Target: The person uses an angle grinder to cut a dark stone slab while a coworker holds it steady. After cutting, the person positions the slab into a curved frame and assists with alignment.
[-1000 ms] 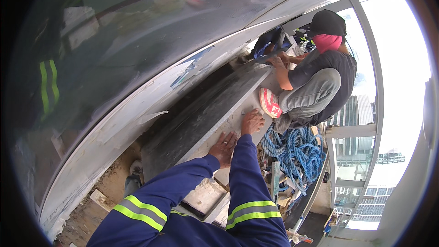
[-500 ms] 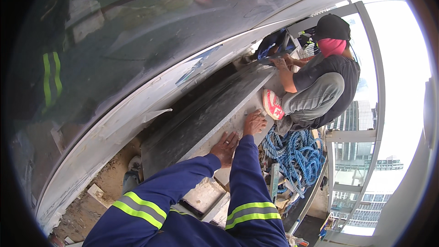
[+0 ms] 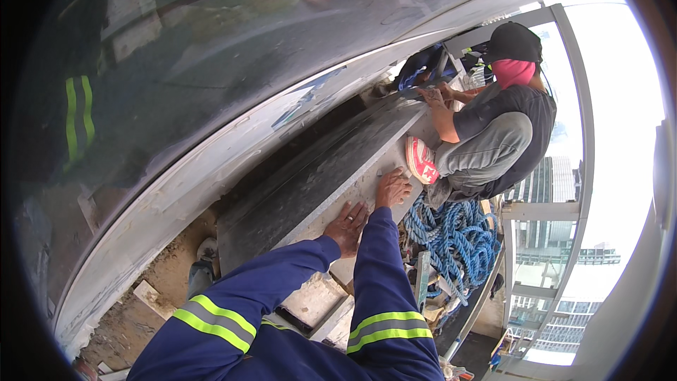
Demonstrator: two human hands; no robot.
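My left hand (image 3: pixel 345 229), with a ring on one finger, lies flat with fingers stretched out on a pale grey, dusty surface (image 3: pixel 363 187). A little ahead and to the right, my right hand (image 3: pixel 392 189) rests flat on the same surface, fingers loosely spread. Neither hand holds anything. Alongside, to the left of my hands, a long dark grey slab (image 3: pixel 310 183) lies slantwise with a thin pale edge. At its far end a co-worker (image 3: pixel 518 113) in a black cap squats, hands at the slab's edge.
A glossy dark panel with a white lower border (image 3: pixel 233 141) curves along the left. Coiled blue rope (image 3: pixel 455 243) lies on the right, near a metal-framed railing (image 3: pixel 543 210). A shoe (image 3: pixel 206 250) shows on the dirty floor at left, near a loose board piece (image 3: pixel 155 300).
A pale loose flap that stuck out from the white wall no longer stands out. My hands and the slab have hardly moved.
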